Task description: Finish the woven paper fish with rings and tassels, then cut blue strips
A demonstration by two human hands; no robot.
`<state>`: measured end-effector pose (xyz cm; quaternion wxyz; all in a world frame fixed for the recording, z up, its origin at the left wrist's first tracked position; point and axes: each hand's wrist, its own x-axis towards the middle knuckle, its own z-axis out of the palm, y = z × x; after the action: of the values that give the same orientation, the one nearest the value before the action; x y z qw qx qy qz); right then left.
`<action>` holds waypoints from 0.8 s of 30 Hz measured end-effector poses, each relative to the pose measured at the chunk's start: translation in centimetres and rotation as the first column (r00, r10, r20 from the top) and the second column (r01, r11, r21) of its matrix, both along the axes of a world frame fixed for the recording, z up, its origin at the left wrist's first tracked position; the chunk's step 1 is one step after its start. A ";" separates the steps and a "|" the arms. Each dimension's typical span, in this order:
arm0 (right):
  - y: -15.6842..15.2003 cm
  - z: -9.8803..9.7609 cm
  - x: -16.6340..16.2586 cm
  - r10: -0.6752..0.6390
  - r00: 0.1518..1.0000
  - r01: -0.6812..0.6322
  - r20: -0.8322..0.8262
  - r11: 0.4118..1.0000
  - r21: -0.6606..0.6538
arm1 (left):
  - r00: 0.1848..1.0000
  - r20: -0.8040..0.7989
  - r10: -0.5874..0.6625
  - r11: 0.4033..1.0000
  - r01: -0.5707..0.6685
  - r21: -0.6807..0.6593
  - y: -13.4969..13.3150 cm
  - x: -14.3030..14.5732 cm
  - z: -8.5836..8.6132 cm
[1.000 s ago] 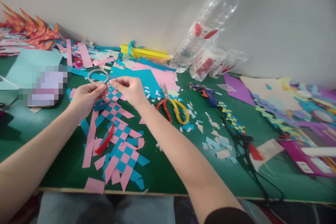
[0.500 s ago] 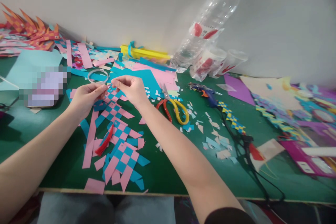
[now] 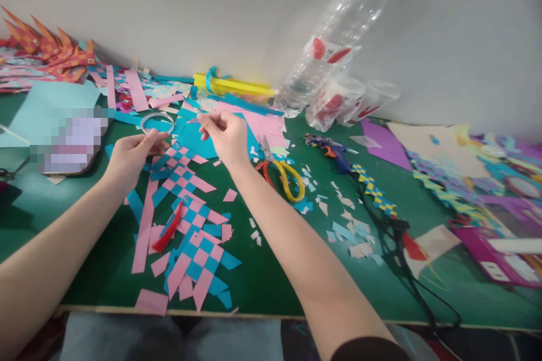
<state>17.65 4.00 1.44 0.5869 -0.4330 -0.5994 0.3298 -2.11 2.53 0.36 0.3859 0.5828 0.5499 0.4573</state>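
Observation:
My left hand [image 3: 129, 158] is closed, thumb against forefinger, just in front of a thin pale ring [image 3: 143, 123] that looks like a roll of narrow tape. My right hand [image 3: 228, 135] pinches with thumb and fingertips above blue paper [image 3: 197, 138]. Whatever either pinch holds is too small to make out. Below the hands lie overlapping pink-and-blue woven paper fish [image 3: 202, 254] with small eyes. A red tassel [image 3: 169, 230] rests on them, and a long pink paper strip [image 3: 146, 231] lies at their left.
Scissors [image 3: 292, 183] with red and yellow handles lie right of my right wrist. Farther right is a blue glue gun [image 3: 341, 163] with a black cord. A large plastic bottle [image 3: 339, 34] leans at the back. A phone [image 3: 76, 144] lies left. Paper scraps [image 3: 355, 231] are scattered about.
My hands, close together before, have moved apart: the right one went right and slightly back, the left one slightly left and nearer. The paper fish lie as before.

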 end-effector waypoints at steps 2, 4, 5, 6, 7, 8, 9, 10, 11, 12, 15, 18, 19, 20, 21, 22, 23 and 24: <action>0.3 -1.1 0.1 0.016 0.999 -0.015 0.050 1.000 -0.020 | 0.960 -0.275 0.044 0.996 -0.021 0.087 0.3 -0.5 -0.1; 0.6 -2.0 0.1 0.026 0.993 -0.022 0.118 0.999 -0.028 | 0.904 -0.424 0.062 0.989 0.001 0.147 0.5 -0.7 -0.3; 0.6 -2.4 0.1 0.027 0.990 -0.022 0.141 0.999 -0.034 | 0.878 -0.474 0.063 0.985 0.021 0.169 0.6 -0.7 -0.5; 0.7 -2.7 0.1 0.027 0.986 -0.021 0.162 0.999 -0.041 | 0.836 -0.545 0.059 0.980 0.055 0.190 0.6 -0.7 -0.7; 0.7 -2.8 0.1 0.027 0.984 -0.019 0.179 0.999 -0.046 | 0.796 -0.603 0.050 0.975 0.092 0.202 0.6 -0.6 -0.9; 0.7 -3.0 0.2 0.027 0.981 -0.017 0.194 0.999 -0.051 | 0.760 -0.648 0.040 0.970 0.126 0.208 0.6 -0.5 -1.2; 0.7 -3.1 0.2 0.024 0.978 -0.013 0.207 0.998 -0.054 | 0.738 -0.674 0.030 0.966 0.152 0.210 0.6 -0.4 -1.4; 0.8 -3.2 0.3 0.020 0.976 -0.008 0.219 0.999 -0.054 | 0.735 -0.678 0.022 0.964 0.165 0.210 0.7 -0.3 -1.6; 0.9 -3.3 0.3 0.015 0.974 -0.004 0.227 0.999 -0.052 | 0.740 -0.672 0.017 0.962 0.170 0.212 0.7 -0.2 -1.8; 0.9 -3.4 0.3 0.011 0.972 0.001 0.233 0.999 -0.049 | 0.750 -0.661 0.014 0.962 0.170 0.214 0.8 -0.2 -1.9; 1.2 -3.9 0.5 0.006 0.967 0.002 0.255 1.000 -0.030 | 0.779 -0.627 0.012 0.962 0.163 0.221 0.9 -0.1 -1.9; 1.4 -4.0 0.6 -0.024 0.963 0.025 0.269 1.000 -0.002 | 0.786 -0.619 -0.011 0.962 0.177 0.207 0.8 0.0 -1.6; 1.4 -3.9 0.6 -0.034 0.963 0.034 0.267 0.999 0.004 | 0.791 -0.611 -0.022 0.962 0.182 0.201 0.7 0.1 -1.6; 1.4 -3.8 0.7 -0.040 0.964 0.040 0.262 0.999 0.007 | 0.799 -0.600 -0.032 0.962 0.187 0.198 0.7 0.2 -1.6; 1.4 -3.6 0.7 -0.038 0.966 0.037 0.254 0.999 0.008 | 0.810 -0.585 -0.039 0.961 0.190 0.200 0.6 0.3 -1.5; 1.5 -3.4 0.8 -0.025 0.971 0.024 0.239 1.000 0.007 | 0.821 -0.569 -0.042 0.958 0.194 0.209 0.5 0.4 -1.5; 1.5 -3.1 0.9 -0.004 0.977 0.003 0.215 1.000 0.005 | 0.832 -0.554 -0.040 0.954 0.196 0.225 0.5 0.4 -1.6; 1.5 -2.8 1.0 0.019 0.983 -0.020 0.182 1.000 0.004 | 0.840 -0.541 -0.032 0.950 0.194 0.244 0.4 0.5 -1.5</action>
<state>18.63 5.51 -1.35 0.5277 -0.4537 -0.6557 0.2928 -1.60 2.90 -1.18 0.1562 0.7680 0.5263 0.3300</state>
